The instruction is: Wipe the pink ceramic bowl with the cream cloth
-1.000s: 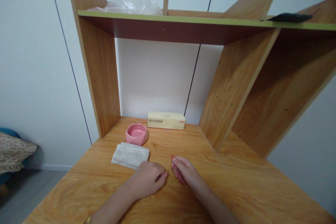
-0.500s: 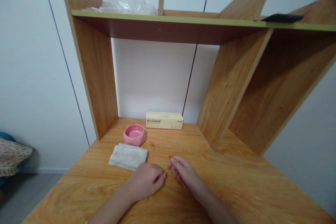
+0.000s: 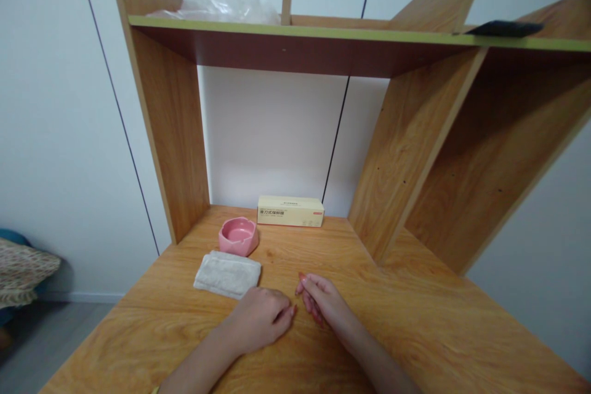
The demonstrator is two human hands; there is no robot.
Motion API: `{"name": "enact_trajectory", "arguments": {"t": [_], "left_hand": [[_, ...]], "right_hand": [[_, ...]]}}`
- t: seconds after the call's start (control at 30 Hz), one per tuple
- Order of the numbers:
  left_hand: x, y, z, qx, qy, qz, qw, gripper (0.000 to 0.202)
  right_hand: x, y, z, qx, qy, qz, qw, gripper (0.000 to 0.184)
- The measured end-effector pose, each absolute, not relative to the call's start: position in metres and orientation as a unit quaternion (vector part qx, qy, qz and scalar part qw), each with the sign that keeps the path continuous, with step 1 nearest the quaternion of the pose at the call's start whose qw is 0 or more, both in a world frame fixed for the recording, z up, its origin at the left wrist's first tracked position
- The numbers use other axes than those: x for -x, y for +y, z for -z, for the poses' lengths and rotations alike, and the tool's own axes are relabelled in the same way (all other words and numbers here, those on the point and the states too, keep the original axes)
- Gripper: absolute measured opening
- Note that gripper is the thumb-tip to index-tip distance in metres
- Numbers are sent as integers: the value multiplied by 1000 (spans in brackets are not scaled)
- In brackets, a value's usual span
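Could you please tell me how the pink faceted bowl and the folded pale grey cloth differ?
The pink faceted bowl has angular walls around a hollow, while the folded pale grey cloth lies flat in layers. The cloth covers a wider patch of the brown wood-grained tabletop than the bowl does. The bowl sits farther back, whereas the cloth lies nearer the bare left hand. Both rest on the tabletop.

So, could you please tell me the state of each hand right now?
Left hand: curled closed, nothing visible in it.
Right hand: loosely closed, nothing visible in it.
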State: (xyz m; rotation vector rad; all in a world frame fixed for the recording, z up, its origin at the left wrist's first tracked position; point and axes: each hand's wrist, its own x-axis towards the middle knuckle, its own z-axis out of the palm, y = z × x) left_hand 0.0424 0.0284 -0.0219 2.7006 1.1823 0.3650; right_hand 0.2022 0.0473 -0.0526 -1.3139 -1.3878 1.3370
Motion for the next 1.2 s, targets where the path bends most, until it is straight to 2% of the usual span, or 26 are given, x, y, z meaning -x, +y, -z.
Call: {"name": "enact_trajectory", "arguments": {"t": [1.2], "left_hand": [[-42,29,27,-906,395,-128,82,30]], "right_hand": [[-202,48,54,512,-538,-537,401,50]]}}
